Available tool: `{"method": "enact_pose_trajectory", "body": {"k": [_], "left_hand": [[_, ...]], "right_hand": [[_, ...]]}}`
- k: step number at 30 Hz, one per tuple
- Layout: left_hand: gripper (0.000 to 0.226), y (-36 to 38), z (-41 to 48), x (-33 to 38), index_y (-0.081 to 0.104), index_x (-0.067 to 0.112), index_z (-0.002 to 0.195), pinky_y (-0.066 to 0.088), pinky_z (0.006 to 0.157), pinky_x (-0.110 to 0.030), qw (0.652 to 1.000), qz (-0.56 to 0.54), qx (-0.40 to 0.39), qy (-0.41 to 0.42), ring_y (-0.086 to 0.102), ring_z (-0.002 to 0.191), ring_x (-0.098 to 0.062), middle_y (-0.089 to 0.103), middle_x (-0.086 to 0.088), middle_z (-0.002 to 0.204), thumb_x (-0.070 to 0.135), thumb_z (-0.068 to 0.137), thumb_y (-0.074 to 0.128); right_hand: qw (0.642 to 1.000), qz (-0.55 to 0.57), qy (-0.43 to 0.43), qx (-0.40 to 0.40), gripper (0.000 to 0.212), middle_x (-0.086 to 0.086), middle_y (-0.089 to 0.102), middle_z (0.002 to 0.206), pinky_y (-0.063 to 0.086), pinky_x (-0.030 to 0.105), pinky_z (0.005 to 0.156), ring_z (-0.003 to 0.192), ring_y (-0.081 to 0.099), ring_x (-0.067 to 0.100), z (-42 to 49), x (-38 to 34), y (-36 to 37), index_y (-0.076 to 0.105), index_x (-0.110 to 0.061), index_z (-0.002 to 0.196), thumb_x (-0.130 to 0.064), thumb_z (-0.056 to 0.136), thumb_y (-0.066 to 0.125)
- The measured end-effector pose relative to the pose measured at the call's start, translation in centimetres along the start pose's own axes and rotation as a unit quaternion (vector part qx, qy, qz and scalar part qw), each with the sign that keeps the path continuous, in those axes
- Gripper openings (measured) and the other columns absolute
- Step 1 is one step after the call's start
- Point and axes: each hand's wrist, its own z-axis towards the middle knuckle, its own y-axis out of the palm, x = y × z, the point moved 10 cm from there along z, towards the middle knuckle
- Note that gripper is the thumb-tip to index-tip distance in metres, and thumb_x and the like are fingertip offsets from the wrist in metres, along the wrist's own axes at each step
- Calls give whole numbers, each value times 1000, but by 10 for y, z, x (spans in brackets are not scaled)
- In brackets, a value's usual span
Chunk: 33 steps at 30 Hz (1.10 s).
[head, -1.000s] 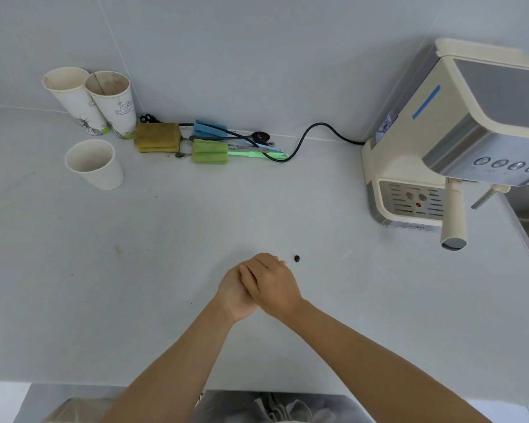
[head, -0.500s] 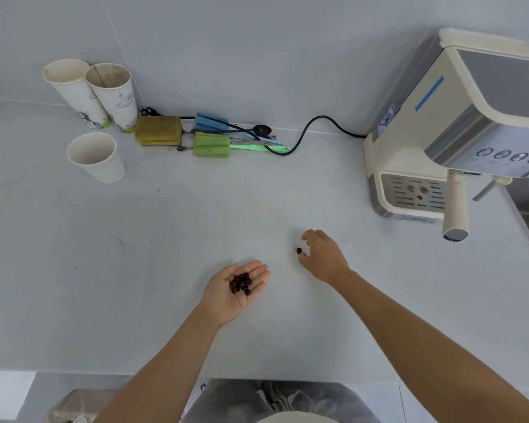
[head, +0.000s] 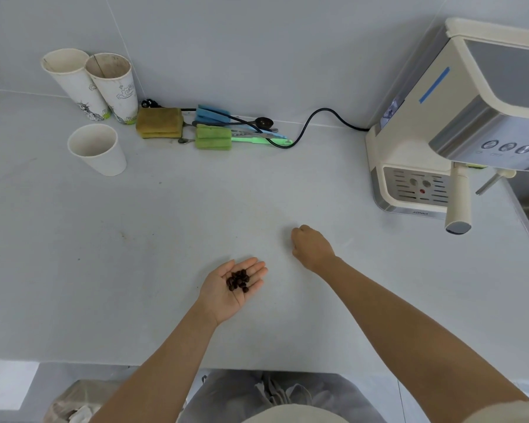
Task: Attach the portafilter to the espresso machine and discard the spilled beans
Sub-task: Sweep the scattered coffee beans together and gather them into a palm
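My left hand (head: 231, 290) lies palm up just above the grey counter (head: 135, 254), cupping several dark coffee beans (head: 238, 279). My right hand (head: 312, 247) is further right, knuckles up, with its fingers curled shut against the counter where a single bean lay; that bean is hidden under the fingers. The cream espresso machine (head: 416, 148) stands at the right. The portafilter (head: 458, 203) sits under its group head, with the cream handle pointing towards me.
Three paper cups (head: 97, 148) stand at the back left. Beside them are sponges (head: 159, 123), brushes (head: 213, 139) and the machine's black cord (head: 306, 126). A steam wand (head: 490, 182) sticks out beside a sink at the right edge. A lined bin (head: 74, 404) sits below the counter's front edge.
My hands were clasped together; they have separated. The left now lies open with beans in its palm, and the right reached to the lone bean and closed over it.
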Motion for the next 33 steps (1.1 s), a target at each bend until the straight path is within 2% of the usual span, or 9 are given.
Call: {"method": "enact_pose_trajectory", "body": {"k": [2, 4, 7, 10, 12, 16, 20, 29, 33], "left_hand": [[45, 0, 0, 2, 60, -4, 98, 59, 64, -34, 1000, -7, 3, 7, 58, 97, -28, 61, -18, 113, 23, 98, 24], [44, -2, 1, 4, 59, -4, 100, 59, 64, -32, 1000, -12, 11, 16, 59, 97, -28, 58, -13, 119, 23, 98, 24], [45, -1, 2, 5, 56, -7, 109, 56, 77, -34, 1000, -16, 11, 21, 56, 110, -30, 61, -17, 115, 23, 98, 25], [45, 3, -2, 8, 54, -10, 110, 40, 97, -40, 999, -29, 9, 25, 42, 130, -31, 53, -20, 128, 22, 99, 25], [45, 5, -5, 15, 56, -10, 108, 38, 100, -40, 998, -42, 9, 43, 48, 124, -30, 53, -20, 128, 21, 99, 24], [59, 9, -13, 30, 73, -8, 77, 58, 75, -35, 992, -88, -25, 82, 72, 74, -25, 73, -21, 83, 19, 97, 25], [43, -4, -29, 40, 61, 3, 71, 58, 53, -23, 986, -111, 11, 121, 68, 52, -17, 67, -9, 61, 18, 97, 30], [65, -41, -80, 51, 70, 2, 50, 57, 50, -22, 951, -183, 20, 248, 68, 51, -18, 68, -9, 55, 19, 97, 29], [63, -68, -114, 44, 74, 1, 61, 59, 61, -26, 913, -242, 30, 327, 71, 65, -21, 72, -12, 69, 21, 97, 27]], "right_hand": [[1000, -6, 2, -3, 30, 4, 30, 67, 28, 29, 52, 74, 40, 26, -2, 0, 1, 27, -9, 60, 4, 84, 39], [1000, 3, -3, 2, 8, 14, 46, 84, 33, 30, 59, 78, 48, 30, -4, -2, -2, 45, -3, 78, 2, 84, 41], [998, 50, -24, 28, 21, 17, 57, 105, 40, 34, 68, 91, 56, 34, -9, -15, -10, 55, 0, 102, -1, 84, 44], [989, 107, -82, 54, 19, 17, 60, 102, 45, 34, 74, 89, 58, 33, -19, -46, -22, 59, -1, 99, -3, 83, 49], [982, 134, -122, 59, 17, 17, 60, 99, 46, 35, 76, 88, 58, 31, -27, -70, -27, 60, 0, 97, -5, 83, 52], [969, 174, -171, 52, 19, 15, 60, 100, 44, 30, 74, 88, 57, 27, -40, -110, -25, 62, -1, 100, -7, 85, 53], [960, 189, -203, 36, 19, 17, 61, 105, 46, 34, 76, 89, 58, 29, -47, -138, -13, 61, 1, 99, -2, 83, 49], [915, 273, -296, 0, 27, 9, 61, 105, 43, 24, 86, 99, 52, 18, -81, -191, -1, 63, -10, 101, 1, 81, 48], [876, 358, -320, -43, 34, 1, 64, 101, 39, 5, 81, 97, 54, 12, -110, -212, 4, 63, -18, 92, 6, 79, 43]]}}
